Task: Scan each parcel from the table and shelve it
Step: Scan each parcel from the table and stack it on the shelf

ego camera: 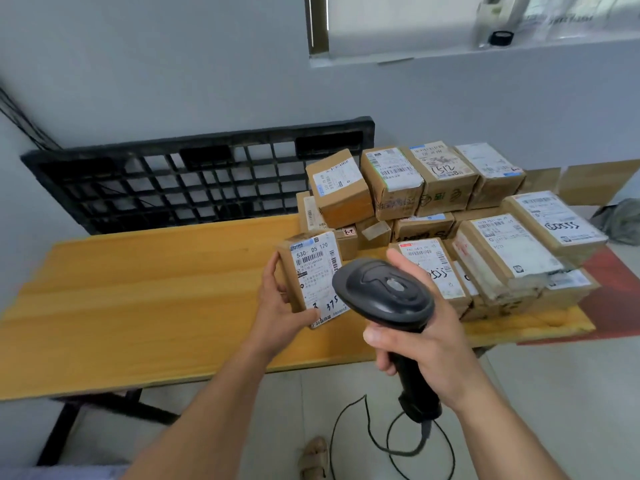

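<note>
Scanning a parcel at the table, head view. The right hand (427,342) is wrapped round the grip of the scanner (384,289), with the index finger raised past the head on its far side. Whether a finger rests on the trigger cannot be seen. The head is tipped forward and down toward the parcel (290,268), probably so that its window faces the printed codes.

The left hand (278,304) grips that parcel by its left side and near bottom corner, with the thumb on the left edge. The box is tilted so that its label (317,271) faces up toward the scanner and the eye. The grip leaves the barcodes in the upper part of the label uncovered. The scanner head overlaps the label's lower right edge in this view, and contact cannot be judged.

The parcel is low over the table (138,289), just left of the pile (446,188), which fills the right end with most labels turned up. A cable (331,445) trails from the grip to the floor in loose loops, slack enough for aiming. A pallet (194,174) leans on the wall behind. No shelf is in view, so shelving is judged to follow once this scan is done.
</note>
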Demonstrator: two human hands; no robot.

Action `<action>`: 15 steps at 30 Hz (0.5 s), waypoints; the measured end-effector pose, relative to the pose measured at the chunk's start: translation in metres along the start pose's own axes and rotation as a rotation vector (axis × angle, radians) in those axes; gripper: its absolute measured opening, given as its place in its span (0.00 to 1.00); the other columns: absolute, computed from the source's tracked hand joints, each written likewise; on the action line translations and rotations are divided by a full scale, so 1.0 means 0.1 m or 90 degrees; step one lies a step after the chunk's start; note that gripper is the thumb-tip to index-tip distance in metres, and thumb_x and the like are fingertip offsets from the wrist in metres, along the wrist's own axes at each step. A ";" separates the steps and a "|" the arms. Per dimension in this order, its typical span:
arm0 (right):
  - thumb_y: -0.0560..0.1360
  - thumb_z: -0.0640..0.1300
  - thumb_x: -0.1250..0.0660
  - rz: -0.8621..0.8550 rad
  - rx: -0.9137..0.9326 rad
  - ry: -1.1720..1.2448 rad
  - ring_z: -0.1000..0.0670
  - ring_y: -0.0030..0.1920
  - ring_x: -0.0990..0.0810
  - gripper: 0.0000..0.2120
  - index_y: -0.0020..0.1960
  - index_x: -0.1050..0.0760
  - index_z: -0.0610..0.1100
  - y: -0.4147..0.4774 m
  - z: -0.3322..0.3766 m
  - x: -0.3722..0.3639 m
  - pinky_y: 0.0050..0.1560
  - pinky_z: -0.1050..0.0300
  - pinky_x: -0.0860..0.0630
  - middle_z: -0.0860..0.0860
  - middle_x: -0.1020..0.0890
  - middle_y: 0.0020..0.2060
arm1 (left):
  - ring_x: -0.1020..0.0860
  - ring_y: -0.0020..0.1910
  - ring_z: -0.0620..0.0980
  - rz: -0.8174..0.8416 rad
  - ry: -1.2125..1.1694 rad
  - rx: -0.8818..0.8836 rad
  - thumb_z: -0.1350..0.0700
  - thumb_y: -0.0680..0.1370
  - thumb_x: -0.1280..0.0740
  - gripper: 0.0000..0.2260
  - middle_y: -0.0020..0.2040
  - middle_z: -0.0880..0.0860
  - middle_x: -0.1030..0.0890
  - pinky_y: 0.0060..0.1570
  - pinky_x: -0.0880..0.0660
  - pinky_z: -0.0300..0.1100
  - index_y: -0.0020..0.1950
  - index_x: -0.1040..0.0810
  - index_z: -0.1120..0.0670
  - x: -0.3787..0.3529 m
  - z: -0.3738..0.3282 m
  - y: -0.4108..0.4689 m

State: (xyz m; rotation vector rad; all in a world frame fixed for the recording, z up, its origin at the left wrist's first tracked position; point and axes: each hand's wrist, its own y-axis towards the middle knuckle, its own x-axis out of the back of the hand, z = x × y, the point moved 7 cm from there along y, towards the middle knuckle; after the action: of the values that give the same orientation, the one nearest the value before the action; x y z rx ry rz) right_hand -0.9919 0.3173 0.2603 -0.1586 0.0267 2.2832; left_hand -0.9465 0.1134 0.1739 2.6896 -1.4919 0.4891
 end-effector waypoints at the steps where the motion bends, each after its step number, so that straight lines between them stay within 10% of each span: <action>1: 0.58 0.47 0.22 0.005 0.006 -0.004 0.42 0.27 0.23 0.44 0.69 0.35 0.64 -0.05 0.03 -0.03 0.29 0.48 0.24 0.46 0.16 0.36 | 0.25 0.57 0.51 -0.010 0.000 -0.010 0.68 0.65 0.23 0.52 0.62 0.56 0.30 0.44 0.21 0.39 0.76 0.52 0.40 0.04 -0.03 -0.06; 11: 0.62 0.38 0.24 0.083 0.057 -0.048 0.42 0.26 0.23 0.42 0.70 0.36 0.63 -0.46 0.22 -0.34 0.29 0.49 0.26 0.44 0.18 0.31 | 0.27 0.59 0.49 -0.096 0.024 -0.051 0.64 0.66 0.22 0.52 0.63 0.54 0.31 0.52 0.23 0.43 0.75 0.54 0.38 0.49 -0.23 -0.72; 15: 0.61 0.39 0.23 0.127 0.070 -0.045 0.41 0.26 0.23 0.43 0.69 0.35 0.63 -0.52 0.30 -0.53 0.30 0.47 0.25 0.43 0.17 0.33 | 0.26 0.56 0.49 -0.146 0.032 -0.080 0.66 0.66 0.23 0.50 0.59 0.52 0.30 0.40 0.24 0.30 0.73 0.51 0.37 0.72 -0.34 -0.94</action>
State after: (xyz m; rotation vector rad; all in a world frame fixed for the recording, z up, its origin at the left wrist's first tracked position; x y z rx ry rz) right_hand -0.9212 0.3138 0.2982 -0.0169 0.1371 2.4770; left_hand -0.8415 0.1110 0.2387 2.6822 -1.1410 0.4305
